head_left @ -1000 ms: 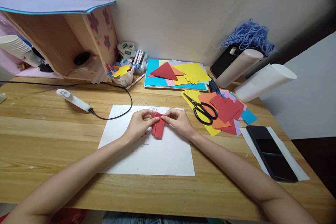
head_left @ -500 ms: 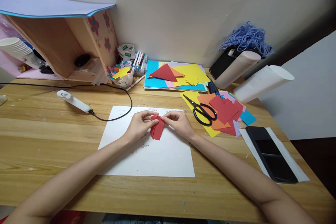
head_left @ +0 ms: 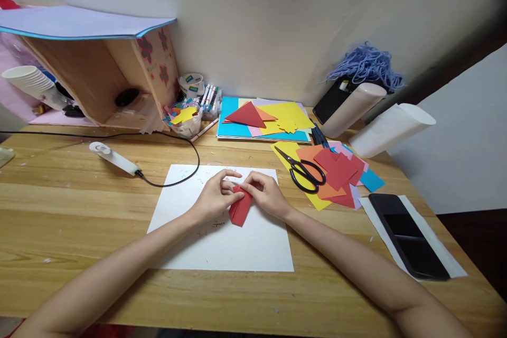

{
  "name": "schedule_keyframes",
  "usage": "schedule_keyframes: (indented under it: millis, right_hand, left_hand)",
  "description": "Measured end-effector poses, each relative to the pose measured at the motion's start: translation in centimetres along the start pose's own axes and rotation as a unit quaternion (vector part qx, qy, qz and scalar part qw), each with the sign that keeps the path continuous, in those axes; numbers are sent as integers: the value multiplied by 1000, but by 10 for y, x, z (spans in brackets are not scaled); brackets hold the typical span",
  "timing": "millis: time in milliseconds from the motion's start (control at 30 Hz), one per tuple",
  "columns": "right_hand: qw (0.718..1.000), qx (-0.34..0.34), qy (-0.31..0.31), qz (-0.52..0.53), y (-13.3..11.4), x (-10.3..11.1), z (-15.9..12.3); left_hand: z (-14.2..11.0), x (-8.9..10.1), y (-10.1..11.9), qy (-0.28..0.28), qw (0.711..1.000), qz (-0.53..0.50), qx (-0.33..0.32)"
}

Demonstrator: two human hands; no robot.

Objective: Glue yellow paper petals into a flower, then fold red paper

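A small folded piece of red paper [head_left: 240, 213] is held between my two hands, tilted, above a white sheet [head_left: 253, 251] on the wooden table. My left hand [head_left: 216, 196] pinches its left side with the thumb on top; the index finger arches away over the upper edge. At the upper right corner my right hand [head_left: 264, 194] grips the paper between thumb and fingertips. Crease lines run lengthwise along the red paper. Part of its top end is hidden behind the fingers. Small coloured marks dot the white sheet.
Black-handled scissors [head_left: 303, 171] lie on coloured paper pieces [head_left: 338, 169] to the right, near a phone [head_left: 407, 235]. Behind are stacked coloured sheets [head_left: 229, 129] and a tub of scraps [head_left: 188, 125]. A white corded tool [head_left: 114, 158] rests at left, beside a cardboard box [head_left: 156, 76].
Both hands and the red paper have come slightly nearer to me. The paper is tilted more, and my left index finger has lifted off it. The view has shifted a little.
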State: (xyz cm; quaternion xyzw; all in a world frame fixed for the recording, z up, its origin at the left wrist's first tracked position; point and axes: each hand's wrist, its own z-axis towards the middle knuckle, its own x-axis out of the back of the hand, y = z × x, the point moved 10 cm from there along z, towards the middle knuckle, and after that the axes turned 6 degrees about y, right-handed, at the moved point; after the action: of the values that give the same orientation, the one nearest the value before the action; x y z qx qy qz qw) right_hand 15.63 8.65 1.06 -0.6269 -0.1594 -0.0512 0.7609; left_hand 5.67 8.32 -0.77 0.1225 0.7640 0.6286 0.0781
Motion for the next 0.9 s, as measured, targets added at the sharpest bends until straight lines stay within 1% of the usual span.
schedule_keyframes:
  millis: [67, 200, 300, 400, 467, 567, 633, 700, 767, 833, 900]
  right_hand:
    - [1000, -4, -6, -8, 1, 0, 1]
    - [999, -32, -41, -17, 8, -1, 6]
    - [999, -27, -41, -16, 10, 1, 7]
    - [999, -23, -25, -9, 10, 3, 8]
    - [999, -32, -31, 4, 10, 2, 7]
    - [996, -46, -74, 22, 7, -9, 3]
    - [995, -47, -89, 9, 4, -16, -1]
    - [996, -50, -78, 3, 4, -18, -4]
    - [996, -65, -57, 36, 7, -17, -4]
    - [993, -84, -20, 85, 12, -10, -1]
    - [988, -98, 34, 111, 17, 3, 4]
  left_hand:
    - [1, 2, -1, 3, 1000, -14, 2]
    - [3, 9, -3, 19, 999, -37, 19]
    - [4, 13, -6, 30, 998, -50, 25]
    - [5, 11, -4, 23, 999, -44, 7]
    - [5, 12, -1, 31, 999, -39, -15]
    - [5, 23, 8, 85, 993, -58, -49]
    - [4, 32, 12, 126, 987, -79, -57]
    - [4, 38, 14, 148, 983, -89, -53]
    - [4, 41, 14, 160, 982, -86, -49]
    - [4, 43, 13, 163, 983, -77, -42]
    - [6, 41, 8, 146, 987, -61, -21]
